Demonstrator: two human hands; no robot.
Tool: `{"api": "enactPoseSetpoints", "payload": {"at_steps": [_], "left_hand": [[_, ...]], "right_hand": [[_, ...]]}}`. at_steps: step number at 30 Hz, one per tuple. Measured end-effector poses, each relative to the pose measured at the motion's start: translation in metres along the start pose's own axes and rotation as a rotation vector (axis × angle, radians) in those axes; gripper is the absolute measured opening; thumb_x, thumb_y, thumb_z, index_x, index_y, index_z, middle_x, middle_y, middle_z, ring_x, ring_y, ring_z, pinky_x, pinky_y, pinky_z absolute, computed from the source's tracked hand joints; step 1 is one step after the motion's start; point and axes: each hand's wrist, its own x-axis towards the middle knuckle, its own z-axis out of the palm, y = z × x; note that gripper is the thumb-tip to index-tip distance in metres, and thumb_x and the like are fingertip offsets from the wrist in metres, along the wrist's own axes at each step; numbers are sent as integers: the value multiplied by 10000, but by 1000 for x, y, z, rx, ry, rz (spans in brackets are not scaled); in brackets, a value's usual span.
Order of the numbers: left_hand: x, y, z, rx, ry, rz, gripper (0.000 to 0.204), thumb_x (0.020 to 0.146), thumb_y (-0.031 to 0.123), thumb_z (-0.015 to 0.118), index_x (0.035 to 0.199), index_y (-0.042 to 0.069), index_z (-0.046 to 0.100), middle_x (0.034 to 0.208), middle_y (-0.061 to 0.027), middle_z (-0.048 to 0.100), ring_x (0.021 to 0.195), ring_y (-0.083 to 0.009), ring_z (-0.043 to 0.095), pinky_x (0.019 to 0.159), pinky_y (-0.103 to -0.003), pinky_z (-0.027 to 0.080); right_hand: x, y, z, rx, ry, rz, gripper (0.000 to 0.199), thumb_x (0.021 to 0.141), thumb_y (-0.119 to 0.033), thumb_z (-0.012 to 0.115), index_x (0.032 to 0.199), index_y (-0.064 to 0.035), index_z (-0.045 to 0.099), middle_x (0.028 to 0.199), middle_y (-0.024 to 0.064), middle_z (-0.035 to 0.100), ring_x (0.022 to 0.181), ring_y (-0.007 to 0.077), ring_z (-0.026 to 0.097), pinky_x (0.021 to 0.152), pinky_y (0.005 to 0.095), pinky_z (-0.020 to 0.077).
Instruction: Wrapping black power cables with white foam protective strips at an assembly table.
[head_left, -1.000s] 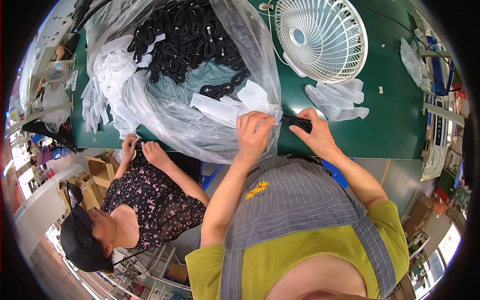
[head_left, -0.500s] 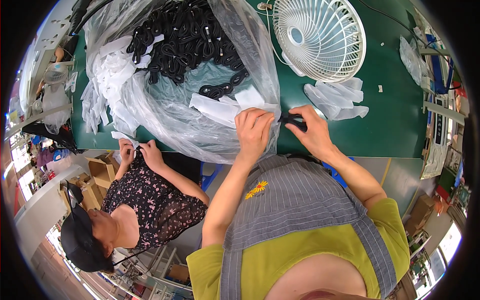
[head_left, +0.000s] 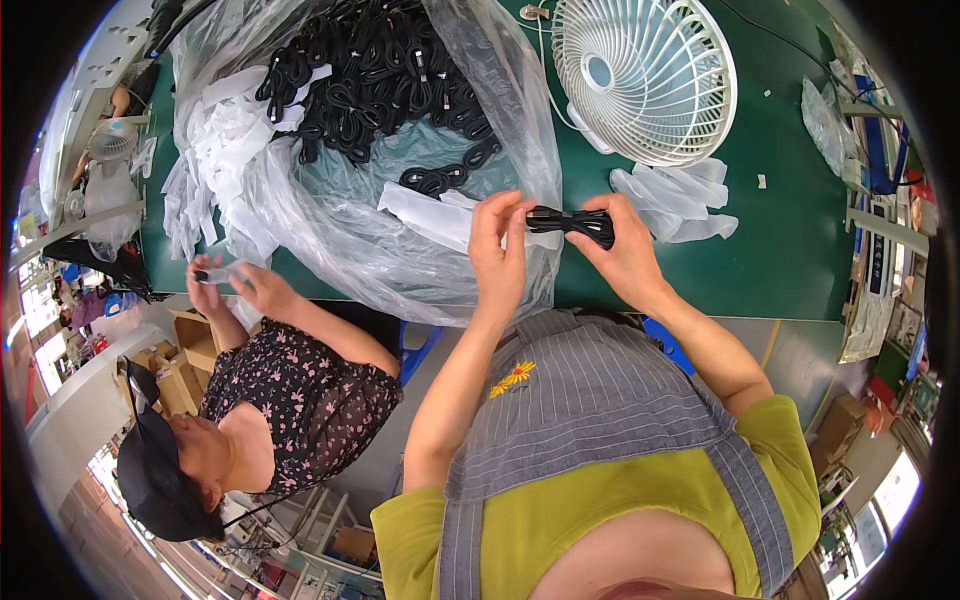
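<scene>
- Pinching the right end of a black cable bundle (head_left: 570,224) between thumb and fingers of the right hand (head_left: 630,255).
- With fingertips drawn in at the bundle's left end, the left hand (head_left: 497,250); cannot tell whether gripping it firmly.
- Directly beyond and left of the left hand, a large clear plastic bag (head_left: 345,262), spread wide, with its right edge passing behind the held bundle.
- Just left of the left hand, a white strip (head_left: 428,215) on the bag; slightly farther, a loose cable coil (head_left: 433,181).
- Farther beyond the left hand, a heap of black cables (head_left: 370,85) inside the bag, with a pile of white strips (head_left: 225,140) to its left.
- Near the right hand, on its far side, some translucent sleeves (head_left: 675,200); beyond these, a white fan (head_left: 645,85).
- Under all this, a green worktop (head_left: 770,270), running on to the right of the right hand.
- Well left of the left hand, a co-worker (head_left: 300,410) handling a small translucent piece (head_left: 228,272); behind, cardboard boxes (head_left: 180,385).
</scene>
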Motion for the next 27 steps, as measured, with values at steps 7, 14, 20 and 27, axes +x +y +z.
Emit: {"api": "enactPoseSetpoints", "payload": {"at_steps": [7, 14, 20, 27], "left_hand": [[-5, 4, -21, 169, -3, -5, 164, 920, 22, 579, 1081, 20, 603, 1198, -105, 529, 1086, -201, 559, 823, -289, 518], [-19, -1, -31, 657, -62, 37, 185, 850, 103, 675, 1011, 32, 619, 1025, -122, 563, 959, -286, 568, 809, -388, 464], [-11, -5, -23, 871, -44, 353, 116, 817, 87, 693, 919, 59, 645, 936, -83, 601, 900, -269, 575, 775, -371, 420], [-11, 9, -2, 691, -114, 512, 110, 789, 41, 694, 887, 71, 655, 916, -53, 606, 906, -249, 566, 816, -364, 381]], "right_hand": [[1, 7, 12, 24, -37, 29, 367, 807, -98, 742, 1085, -29, 512, 1007, 118, 578, 854, 267, 637, 728, 360, 510], [-3, 16, 19, -10, -89, 2, 386, 799, -95, 747, 1095, -43, 505, 1040, 138, 560, 874, 328, 634, 724, 391, 516], [-2, 14, 16, 13, -101, -30, 381, 801, -122, 728, 1104, -56, 506, 1077, 129, 553, 872, 365, 637, 722, 438, 526], [2, -9, -6, -149, -85, -179, 477, 788, -112, 732, 1197, -80, 489, 1154, 124, 511, 911, 354, 619, 714, 424, 528]]}}
